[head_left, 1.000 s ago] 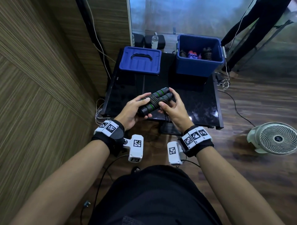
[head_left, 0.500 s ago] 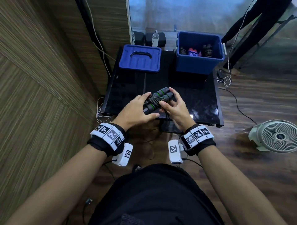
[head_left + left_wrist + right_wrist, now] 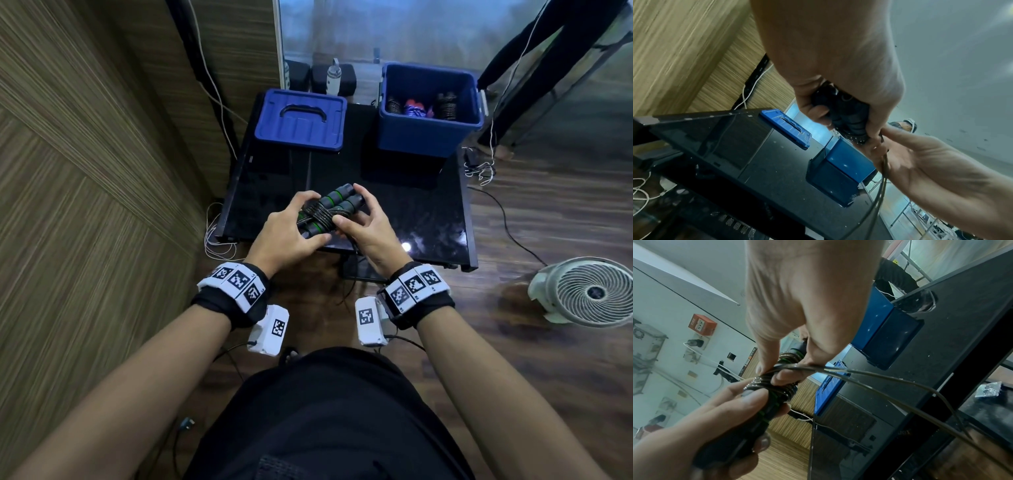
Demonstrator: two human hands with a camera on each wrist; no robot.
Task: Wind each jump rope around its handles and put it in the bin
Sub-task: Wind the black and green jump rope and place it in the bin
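Two black handles with green rings [image 3: 334, 207] lie side by side above the near part of the black table [image 3: 428, 212], with dark rope coiled around their middle [image 3: 318, 216]. My left hand [image 3: 291, 231] grips the near ends of the handles [image 3: 846, 116]. My right hand [image 3: 359, 222] pinches the rope at the coil [image 3: 777, 369] between thumb and forefinger. Two loose strands of rope [image 3: 890, 386] trail from that pinch down past the table edge. The open blue bin [image 3: 428, 133] stands at the back right, with several wound ropes [image 3: 421, 108] inside.
A blue bin lid [image 3: 301, 120] lies on the table's back left. A wood-panel wall [image 3: 85, 154] runs close on the left, with white cables [image 3: 215, 240] below. A white floor fan [image 3: 589, 291] sits on the floor to the right. A standing person's legs [image 3: 534, 58] are behind the bin.
My left hand rolled over the handles, palm now downward, and the bundle turned with it. My right hand stayed at the coil holding the rope.
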